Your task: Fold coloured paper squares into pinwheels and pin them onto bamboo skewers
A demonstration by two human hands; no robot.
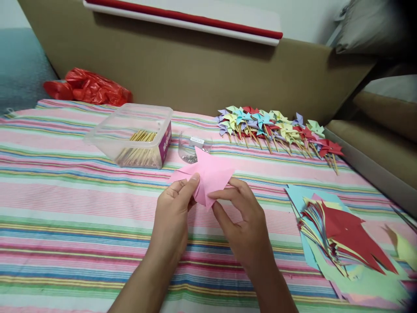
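A pink paper pinwheel piece (pixel 213 171), with slit and pointed corners, is held up between both hands in the middle of the view. My left hand (pixel 176 202) pinches its left side, thumb pressed on the front near the folds. My right hand (pixel 243 213) grips the lower right part between thumb and fingers. Just behind the paper stands a round clear container (pixel 187 150) with small metal pins in it, partly hidden by a paper point. Left of that sits a clear plastic box (pixel 110 141) holding many thin wooden sticks (pixel 140 152).
Finished paper pinwheels (pixel 260 121) on sticks lie in a row at the back right. A stack of cut coloured paper (pixel 352 230) rests on larger sheets at the right. A red plastic bag (pixel 93 89) lies back left on the striped cloth (pixel 81 234).
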